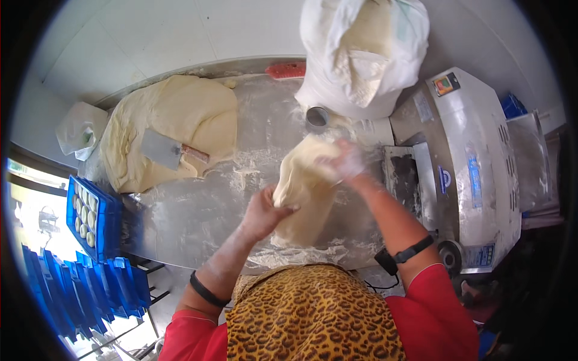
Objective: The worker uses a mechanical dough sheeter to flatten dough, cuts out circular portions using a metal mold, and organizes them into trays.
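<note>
My left hand [264, 214] grips the left edge of a folded sheet of pale dough [305, 198], its thumb on top. My right hand [345, 160], dusted with flour and blurred by motion, is over the dough's upper right part; whether its fingers close on it is unclear. Beneath lies a floured metal worktable [194, 216]. To the left, a large slab of dough [180, 104] rests on the table. On that slab lies a dough scraper [162, 149] with a wide metal blade and a reddish-brown handle.
An open white sack of flour [361, 85] stands at the back, with a round metal cutter [317, 117] before it. A red brush [286, 70] lies by the wall. A dough-rolling machine [483, 171] is on the right. A blue crate [92, 221] holds several dough pieces at left.
</note>
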The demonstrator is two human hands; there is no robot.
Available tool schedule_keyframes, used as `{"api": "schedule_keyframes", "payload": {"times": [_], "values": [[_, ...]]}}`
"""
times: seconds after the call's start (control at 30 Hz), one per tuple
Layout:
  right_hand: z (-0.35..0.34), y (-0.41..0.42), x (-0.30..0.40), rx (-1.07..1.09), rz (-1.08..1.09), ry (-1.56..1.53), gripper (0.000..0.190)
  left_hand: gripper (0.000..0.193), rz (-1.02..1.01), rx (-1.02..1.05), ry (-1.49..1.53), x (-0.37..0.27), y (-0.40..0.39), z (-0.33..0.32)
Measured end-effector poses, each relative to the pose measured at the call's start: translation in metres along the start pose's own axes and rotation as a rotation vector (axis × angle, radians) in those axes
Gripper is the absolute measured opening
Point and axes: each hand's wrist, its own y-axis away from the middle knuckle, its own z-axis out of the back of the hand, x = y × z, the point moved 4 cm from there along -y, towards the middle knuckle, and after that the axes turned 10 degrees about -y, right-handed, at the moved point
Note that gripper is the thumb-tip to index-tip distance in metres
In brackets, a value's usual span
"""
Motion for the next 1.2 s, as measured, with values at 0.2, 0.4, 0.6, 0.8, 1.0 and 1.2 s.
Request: {"api": "schedule_keyframes", "payload": {"times": [0.2, 0.4, 0.6, 0.8, 1.0, 1.2], "values": [[0.082, 0.026, -0.087, -0.212, 0.192, -0.482, 0.051, 0.027, -0.312, -0.183, -1.024, -0.064, 0.003, -0.030], [0.005, 0.138, -0.182, -0.130, 0.600, 0.269, 0.013, 0.014, -0.484, -0.107, -1.422, 0.078, 0.034, -0.033], [-0.013, 0.221, -0.200, 0.052, 0.581, 0.232, 0.031, 0.045, -0.434, 0.050, -1.417, 0.122, 0.103, -0.052], [-0.035, 0.153, -0.133, -0.001, 0.605, 0.284, 0.043, 0.068, -0.493, -0.140, -1.400, 0.097, 0.021, -0.065], [-0.054, 0.085, -0.141, 0.006, 0.458, 0.457, 0.061, 0.083, -0.466, 0.031, -1.425, 0.104, -0.057, -0.070], [-0.041, 0.026, -0.135, 0.023, 0.349, 0.451, 0.065, 0.094, -0.386, 0.073, -1.444, 0.092, -0.105, -0.051]]}}
